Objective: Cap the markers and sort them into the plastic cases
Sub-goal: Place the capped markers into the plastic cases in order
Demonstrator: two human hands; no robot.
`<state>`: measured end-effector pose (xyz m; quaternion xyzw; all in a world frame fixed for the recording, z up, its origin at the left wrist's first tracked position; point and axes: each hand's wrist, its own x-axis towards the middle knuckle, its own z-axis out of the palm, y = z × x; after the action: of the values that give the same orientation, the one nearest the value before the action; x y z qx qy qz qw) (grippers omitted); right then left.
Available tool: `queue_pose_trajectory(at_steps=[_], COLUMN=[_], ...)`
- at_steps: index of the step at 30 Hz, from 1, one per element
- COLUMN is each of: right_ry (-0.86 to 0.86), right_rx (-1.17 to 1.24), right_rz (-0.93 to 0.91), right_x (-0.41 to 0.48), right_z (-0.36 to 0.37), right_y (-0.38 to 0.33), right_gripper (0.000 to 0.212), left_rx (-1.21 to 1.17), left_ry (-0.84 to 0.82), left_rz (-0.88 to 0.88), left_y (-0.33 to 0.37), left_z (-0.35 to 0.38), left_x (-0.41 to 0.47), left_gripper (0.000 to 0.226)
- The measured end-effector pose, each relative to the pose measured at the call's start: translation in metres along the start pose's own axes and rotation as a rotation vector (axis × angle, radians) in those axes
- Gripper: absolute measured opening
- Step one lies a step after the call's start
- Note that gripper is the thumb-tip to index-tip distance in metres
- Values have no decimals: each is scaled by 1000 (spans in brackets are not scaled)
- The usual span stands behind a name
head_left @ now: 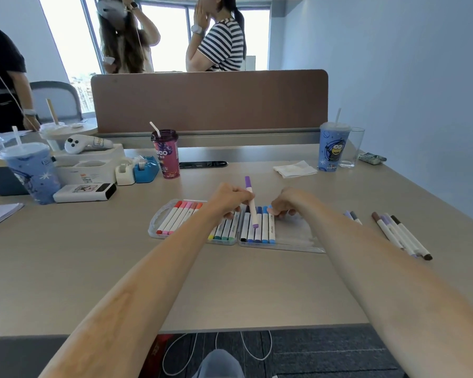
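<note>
My left hand (230, 199) grips a capped purple marker (251, 203), held steeply above the right clear plastic case (292, 242). That case holds a row of blue markers (260, 227) at its left end. My right hand (283, 205) has its curled fingertips on the far caps of those blue markers. The left clear case (159, 219) holds red, pink and orange markers (179, 216) and green ones (225, 230), partly hidden by my left forearm. Several loose markers (402, 233) in brown, purple and grey lie on the table to the right.
A purple drink cup (165, 154), two tape dispensers (137, 169), a white power bank (85, 192) and a blue cup (29, 173) stand at the back left. A blue cup (332, 147), a glass (352, 147) and a napkin (294, 168) sit back right. People stand behind the brown divider (208, 100).
</note>
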<state>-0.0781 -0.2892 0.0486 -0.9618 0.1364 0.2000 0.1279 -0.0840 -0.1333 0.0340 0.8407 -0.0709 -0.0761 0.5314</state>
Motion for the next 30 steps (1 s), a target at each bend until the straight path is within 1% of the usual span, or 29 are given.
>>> queue_pose_trajectory(at_steps=[4, 7, 8, 12, 16, 22, 24, 27, 30], right_ry=[0, 123, 139, 110, 78, 136, 151, 174, 173], right_rx=[38, 121, 132, 132, 142, 90, 71, 68, 64], right_rz=[-6, -48, -55, -79, -78, -80, -81, -75, -72], right_x=[-1, 0, -1, -6, -5, 2, 4, 5, 6], right_z=[4, 9, 10, 9, 7, 10, 12, 13, 14], right_y=[-1, 2, 4, 7, 9, 11, 11, 10, 10], right_gripper=[22, 19, 18, 17, 21, 15, 20, 35, 37], left_rx=[10, 14, 12, 23, 24, 42, 34, 19, 22], left_ry=[3, 1, 0, 12, 14, -6, -5, 11, 15], left_rz=[-8, 15, 18, 19, 16, 19, 21, 16, 16], left_y=[6, 10, 11, 11, 12, 7, 6, 5, 4], left_z=[1, -1, -1, -2, 0, 7, 9, 8, 5], left_x=[-5, -9, -9, -5, 0, 1, 2, 3, 3], left_gripper=[15, 15, 16, 20, 19, 17, 16, 14, 15])
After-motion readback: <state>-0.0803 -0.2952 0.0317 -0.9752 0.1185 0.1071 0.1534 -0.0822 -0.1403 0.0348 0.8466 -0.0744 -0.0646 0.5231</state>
